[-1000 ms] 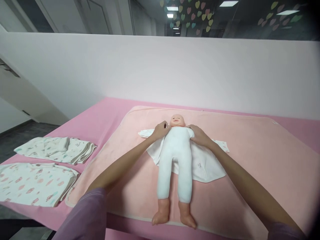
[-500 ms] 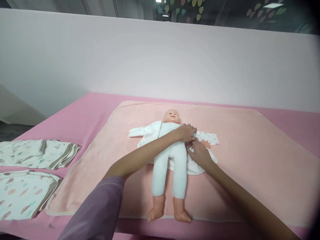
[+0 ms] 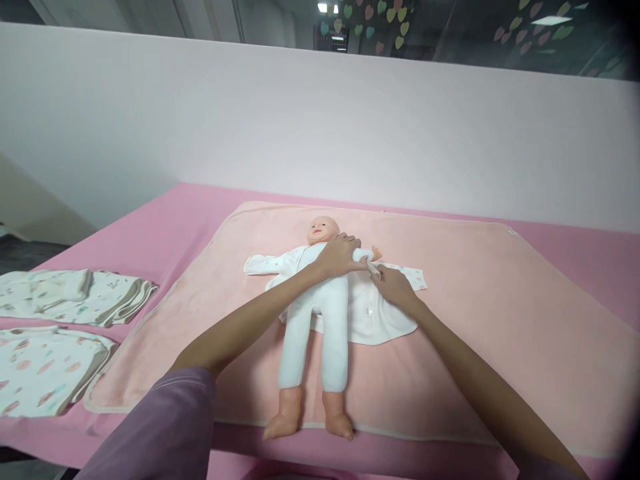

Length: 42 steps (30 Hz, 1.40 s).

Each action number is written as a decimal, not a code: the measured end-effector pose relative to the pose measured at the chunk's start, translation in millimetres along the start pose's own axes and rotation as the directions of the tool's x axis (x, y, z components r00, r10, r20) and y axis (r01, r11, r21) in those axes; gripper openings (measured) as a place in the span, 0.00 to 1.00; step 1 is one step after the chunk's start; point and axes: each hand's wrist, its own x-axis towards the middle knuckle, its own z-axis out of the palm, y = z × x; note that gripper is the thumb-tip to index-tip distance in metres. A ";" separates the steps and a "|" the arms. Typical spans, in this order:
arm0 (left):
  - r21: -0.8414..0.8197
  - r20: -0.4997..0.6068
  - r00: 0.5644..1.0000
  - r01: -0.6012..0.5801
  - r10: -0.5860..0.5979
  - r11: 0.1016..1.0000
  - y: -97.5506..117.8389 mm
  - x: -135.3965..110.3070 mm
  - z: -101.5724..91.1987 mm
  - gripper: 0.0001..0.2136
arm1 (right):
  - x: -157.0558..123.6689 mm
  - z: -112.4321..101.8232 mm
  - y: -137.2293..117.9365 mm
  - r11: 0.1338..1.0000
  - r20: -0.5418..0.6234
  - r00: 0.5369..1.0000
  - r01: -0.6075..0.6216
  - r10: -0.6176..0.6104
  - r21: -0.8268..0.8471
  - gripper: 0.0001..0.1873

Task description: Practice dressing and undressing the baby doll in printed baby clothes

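Head view: pink blanket [image 3: 500,300] spread under doll [image 3: 315,313], which lies face-up on an open white garment [image 3: 370,320], seemingly laid out for dressing. Left hand [image 3: 340,257] wraps the doll's arm, fingers curled; right hand [image 3: 393,283] pinches the sleeve edge

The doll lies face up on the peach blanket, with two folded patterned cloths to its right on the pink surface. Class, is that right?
Not quite. The head view shows the doll face up on the peach blanket, but the two folded patterned cloths lie to its left on the pink surface, not its right.
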 end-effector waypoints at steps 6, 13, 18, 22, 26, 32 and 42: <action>-0.029 0.130 0.987 -0.096 0.099 0.995 4.4 -0.6 2.9 0.14 | -0.5 -29.1 19.7 0.979 -0.150 0.981 -0.098 0.126 0.180 0.12; -0.025 0.114 0.992 -0.050 0.053 0.998 6.4 20.2 38.2 0.10 | -11.1 -25.8 -21.6 0.975 -0.203 0.973 0.146 -0.110 0.169 0.13; -0.082 -0.129 0.973 0.183 -0.193 0.980 12.8 28.5 27.3 0.11 | 7.1 -8.5 -59.1 0.974 -0.195 0.962 0.209 -0.189 0.089 0.10; -0.184 -0.265 0.944 0.151 -0.197 0.971 11.2 -11.8 -6.7 0.09 | -3.9 -8.1 -66.1 0.960 -0.195 0.949 0.267 -0.248 0.079 0.11; -0.132 -0.332 0.904 0.240 -0.270 0.962 -26.6 -124.7 -37.2 0.12 | -73.0 -11.7 -18.7 0.980 -0.306 0.938 0.190 -0.162 0.064 0.13; 0.004 -0.201 0.800 0.578 -0.565 0.816 -74.7 -212.9 -42.6 0.15 | -108.0 -15.1 10.8 0.999 0.003 1.000 -0.014 0.014 0.048 0.21; -0.070 -0.033 0.999 0.023 -0.025 0.997 24.8 -181.6 -65.3 0.06 | -107.5 -14.8 -122.8 0.775 -0.115 0.831 0.550 -0.544 0.310 0.13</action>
